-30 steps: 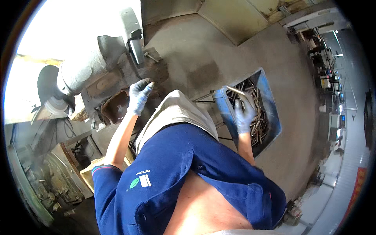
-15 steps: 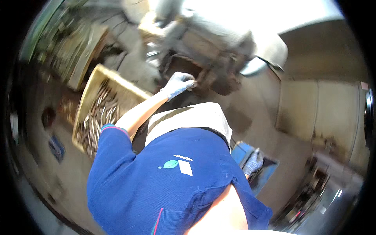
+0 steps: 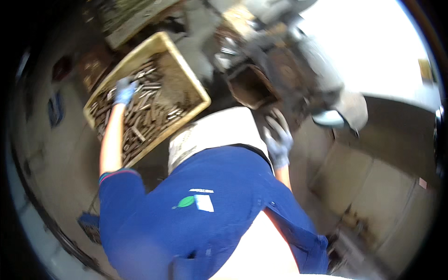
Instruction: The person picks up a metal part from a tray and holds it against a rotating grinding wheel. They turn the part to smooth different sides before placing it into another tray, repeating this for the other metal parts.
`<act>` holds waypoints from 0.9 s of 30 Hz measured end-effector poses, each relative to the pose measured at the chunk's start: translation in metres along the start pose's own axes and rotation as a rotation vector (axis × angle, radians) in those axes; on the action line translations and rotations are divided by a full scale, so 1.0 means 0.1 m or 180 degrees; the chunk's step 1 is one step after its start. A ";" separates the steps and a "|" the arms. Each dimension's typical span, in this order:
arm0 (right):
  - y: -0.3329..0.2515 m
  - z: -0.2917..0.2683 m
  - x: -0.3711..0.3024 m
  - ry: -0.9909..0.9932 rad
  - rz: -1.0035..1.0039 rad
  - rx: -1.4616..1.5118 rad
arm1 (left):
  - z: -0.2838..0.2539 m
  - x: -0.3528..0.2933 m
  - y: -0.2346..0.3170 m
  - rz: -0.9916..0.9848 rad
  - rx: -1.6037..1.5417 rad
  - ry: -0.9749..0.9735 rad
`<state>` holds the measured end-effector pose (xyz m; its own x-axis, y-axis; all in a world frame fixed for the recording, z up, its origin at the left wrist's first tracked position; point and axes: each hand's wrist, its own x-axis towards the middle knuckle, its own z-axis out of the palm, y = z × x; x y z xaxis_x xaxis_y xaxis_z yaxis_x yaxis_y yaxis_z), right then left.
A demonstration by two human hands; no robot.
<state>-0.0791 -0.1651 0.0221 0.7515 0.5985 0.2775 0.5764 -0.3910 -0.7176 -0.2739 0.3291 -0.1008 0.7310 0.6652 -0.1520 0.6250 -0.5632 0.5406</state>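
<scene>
My left hand (image 3: 125, 91), in a pale blue-grey glove, is down on a heap of short brown and silvery metal rods (image 3: 148, 105). They lie in a large yellowish bin (image 3: 206, 100) at my left. Blur and the rods hide its fingertips, so whether it grips one is unclear. My right hand (image 3: 279, 141), gloved alike, stands open with its fingers spread and nothing visible in it. It is just in front of a dirty, dark machine with a box-shaped opening (image 3: 252, 86), to the right of my lap.
A light cloth or apron (image 3: 217, 128) covers my lap. A pale blue rounded part (image 3: 328, 118) juts out at the right of the machine. Beige panels (image 3: 345, 175) stand farther right. A small blue object (image 3: 55, 109) lies on the floor at far left.
My left hand has gone from in front of the machine to the rods in the bin. My right hand has come up from a blue container at the lower right to the machine. The view has turned left.
</scene>
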 end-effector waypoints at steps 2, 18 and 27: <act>-0.18 0.05 0.42 -0.0379 -0.0865 0.0189 | 0.05 0.02 -0.42 -0.0086 0.0224 -0.0098; -0.39 0.14 0.67 0.0212 0.0155 0.1147 | 0.25 0.58 -0.05 -0.0499 0.2525 -0.1431; -0.33 -0.02 0.49 0.0079 0.0238 0.0700 | 0.00 0.50 -0.11 -0.0080 0.1905 -0.0697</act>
<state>-0.0611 -0.1242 0.0602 0.7987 0.5551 0.2321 0.4370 -0.2701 -0.8580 -0.2443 0.3683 -0.1144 0.7137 0.6018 -0.3585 0.6412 -0.7673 -0.0116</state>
